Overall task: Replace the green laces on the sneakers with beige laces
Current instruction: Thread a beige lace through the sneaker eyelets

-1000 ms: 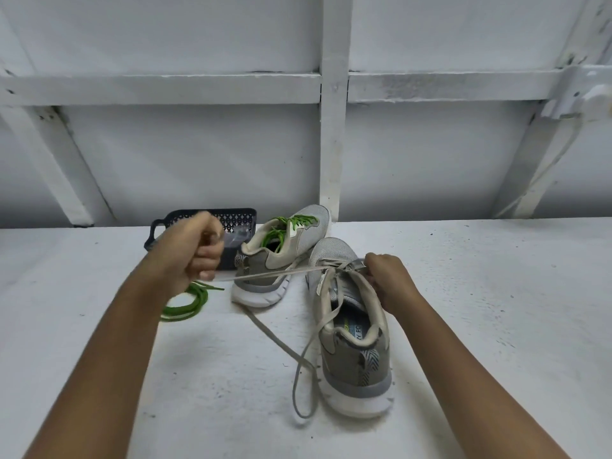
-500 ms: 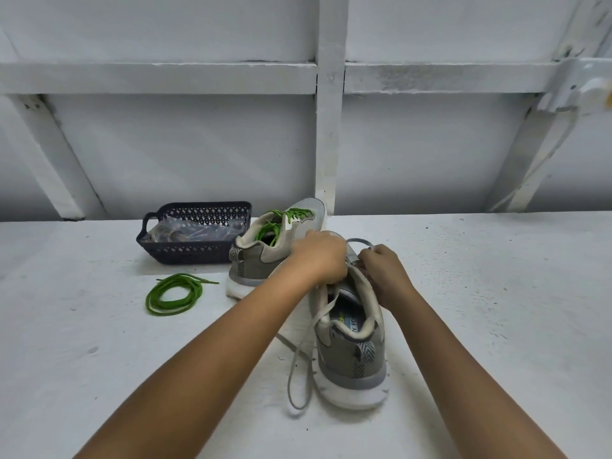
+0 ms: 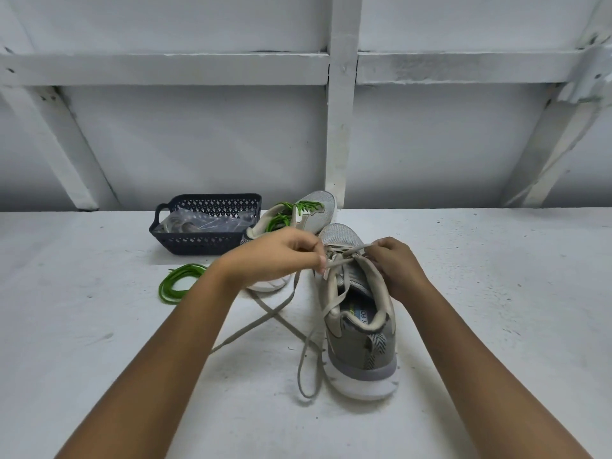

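A grey sneaker (image 3: pixel 361 342) stands heel toward me with a beige lace (image 3: pixel 281 314) threaded through its front eyelets. The lace's loose ends trail and cross on the table to the sneaker's left. My left hand (image 3: pixel 281 256) pinches the lace at the left eyelets. My right hand (image 3: pixel 395 265) grips the sneaker's right eyelet edge, fingers curled. Behind, a second grey sneaker (image 3: pixel 298 215) keeps its green lace (image 3: pixel 299 208). A removed green lace (image 3: pixel 175 283) lies coiled on the table at the left.
A dark plastic basket (image 3: pixel 205 241) holding a clear bag stands at the back left, touching the far sneaker. The white table (image 3: pixel 496 293) ends at a white wall with beams behind the shoes.
My left hand, which had pulled the beige lace out to the left a second ago, came back to the near sneaker's eyelets and now pinches the lace there. My right hand stayed on the sneaker.
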